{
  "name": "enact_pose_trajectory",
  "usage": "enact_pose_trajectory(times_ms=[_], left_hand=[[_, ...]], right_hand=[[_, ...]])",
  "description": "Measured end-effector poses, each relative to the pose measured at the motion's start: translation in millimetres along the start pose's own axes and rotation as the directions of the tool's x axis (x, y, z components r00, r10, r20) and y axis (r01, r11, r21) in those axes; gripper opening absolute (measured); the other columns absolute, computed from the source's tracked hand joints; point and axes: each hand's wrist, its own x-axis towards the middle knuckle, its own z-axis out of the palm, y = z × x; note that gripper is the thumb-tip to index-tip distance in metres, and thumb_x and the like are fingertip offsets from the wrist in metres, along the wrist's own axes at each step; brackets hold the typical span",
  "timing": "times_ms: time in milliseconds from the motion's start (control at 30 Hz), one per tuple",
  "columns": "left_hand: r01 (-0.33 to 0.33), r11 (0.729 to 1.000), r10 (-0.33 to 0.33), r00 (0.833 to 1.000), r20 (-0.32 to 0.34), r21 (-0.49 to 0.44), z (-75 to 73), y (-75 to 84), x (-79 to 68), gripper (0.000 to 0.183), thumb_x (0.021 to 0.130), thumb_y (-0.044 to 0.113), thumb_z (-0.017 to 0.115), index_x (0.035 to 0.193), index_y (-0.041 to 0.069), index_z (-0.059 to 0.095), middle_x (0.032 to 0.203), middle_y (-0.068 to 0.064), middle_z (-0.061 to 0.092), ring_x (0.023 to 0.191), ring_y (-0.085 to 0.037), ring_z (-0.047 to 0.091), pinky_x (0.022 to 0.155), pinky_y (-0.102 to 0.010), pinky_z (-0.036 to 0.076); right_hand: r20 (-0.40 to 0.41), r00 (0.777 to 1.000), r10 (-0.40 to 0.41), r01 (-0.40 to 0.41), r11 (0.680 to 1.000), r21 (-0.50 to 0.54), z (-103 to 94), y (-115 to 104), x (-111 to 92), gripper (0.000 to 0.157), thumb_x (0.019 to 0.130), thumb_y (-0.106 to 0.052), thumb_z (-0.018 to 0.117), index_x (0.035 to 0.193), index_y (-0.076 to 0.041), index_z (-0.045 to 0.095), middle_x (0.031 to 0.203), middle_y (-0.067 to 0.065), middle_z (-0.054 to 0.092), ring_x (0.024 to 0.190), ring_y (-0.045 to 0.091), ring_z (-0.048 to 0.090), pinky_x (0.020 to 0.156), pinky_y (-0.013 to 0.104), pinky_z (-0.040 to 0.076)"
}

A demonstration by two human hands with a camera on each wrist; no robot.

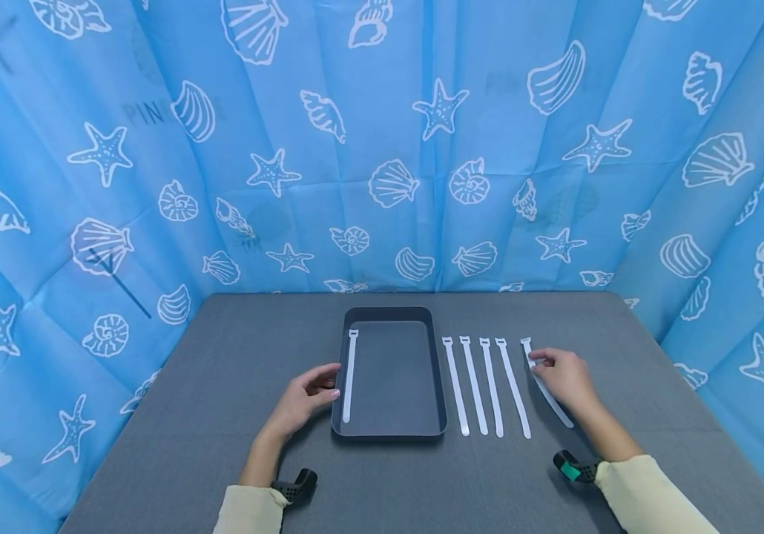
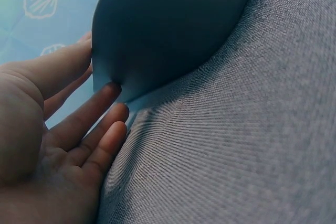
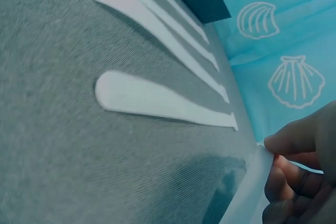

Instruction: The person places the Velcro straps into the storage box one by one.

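At the left side of a dark grey tray (image 1: 392, 430), my left hand (image 1: 305, 399) rests its fingertips against the outer wall. Its fingers are loosely extended in the left wrist view, several of them low beside the tray wall (image 2: 157, 30). A white cable strap (image 1: 350, 378) with a slotted head lies lengthwise inside the tray, near that wall. My right hand (image 1: 564, 374) pinches another white cable strap (image 3: 249, 187) near its slotted head, between thumb and fingers. This strap slants toward me, its rounded tail low over the table.
Several more white cable straps (image 1: 492, 389) lie side by side on the grey table (image 1: 222, 356), between the tray and my right hand. A blue curtain (image 1: 369, 148) with a seashell print hangs behind the table and along both sides.
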Motion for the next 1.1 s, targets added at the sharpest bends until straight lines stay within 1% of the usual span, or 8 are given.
enact_pose_trajectory(times_ms=[100,200,400,633,833,1100], left_hand=[[-0.008,1.000,0.008,1.000,0.001,-0.001,-0.2,-0.4,-0.4,0.047,0.089,0.015,0.072,0.134,0.011,0.058,0.121,-0.010,0.062,0.107,-0.027,0.057,0.086,-0.034,0.047],[0.001,1.000,-0.001,1.000,-0.001,-0.001,-0.4,-0.4,-0.2,0.047,0.089,0.015,0.072,0.134,0.014,0.059,0.121,-0.007,0.062,0.107,-0.025,0.057,0.087,-0.034,0.047],[0.006,1.000,-0.006,1.000,-0.001,0.006,-0.5,-0.3,-0.4,0.046,0.089,0.016,0.072,0.134,0.014,0.059,0.121,-0.006,0.062,0.106,-0.023,0.057,0.087,-0.035,0.046],[0.018,1.000,-0.018,1.000,0.005,0.001,-1.2,-1.4,1.3,0.047,0.089,0.016,0.072,0.134,0.015,0.059,0.121,-0.006,0.062,0.107,-0.024,0.057,0.089,-0.037,0.046],[0.010,1.000,-0.010,1.000,0.006,0.000,-1.0,-2.3,2.3,0.047,0.089,0.015,0.072,0.134,0.014,0.058,0.122,-0.006,0.062,0.108,-0.024,0.057,0.089,-0.038,0.045],[-0.006,1.000,0.006,1.000,0.001,0.005,-0.9,-2.0,1.5,0.047,0.089,0.013,0.071,0.134,0.014,0.058,0.121,-0.005,0.062,0.107,-0.024,0.057,0.089,-0.038,0.045]], right_hand=[[0.004,1.000,0.010,-0.010,1.000,0.010,-2.6,-4,0,0.025,0.092,-0.001,0.057,0.114,0.008,0.065,0.088,0.017,0.060,0.074,0.026,0.051,0.057,0.032,0.040],[0.004,1.000,0.023,-0.024,1.000,0.021,-4.5,-10,-1,0.025,0.093,-0.002,0.056,0.115,0.007,0.065,0.090,0.017,0.060,0.076,0.027,0.051,0.058,0.032,0.040],[-0.022,1.000,0.011,-0.010,0.999,0.032,-6.8,-18,-1,0.025,0.093,-0.003,0.056,0.114,0.007,0.065,0.090,0.017,0.060,0.076,0.027,0.051,0.059,0.033,0.040],[-0.008,1.000,0.012,-0.011,0.999,0.045,-10.3,-32,1,0.027,0.095,-0.007,0.055,0.117,0.004,0.066,0.094,0.017,0.060,0.079,0.028,0.051,0.060,0.034,0.040],[-0.005,0.999,-0.035,0.035,0.997,0.073,-10.3,-46,2,0.027,0.097,-0.007,0.055,0.119,0.004,0.064,0.096,0.018,0.060,0.080,0.028,0.052,0.063,0.034,0.042],[-0.047,0.994,-0.097,0.102,0.987,0.127,-7.8,-65,1,0.027,0.097,-0.007,0.057,0.121,0.003,0.064,0.098,0.018,0.061,0.083,0.027,0.054,0.067,0.034,0.046]])
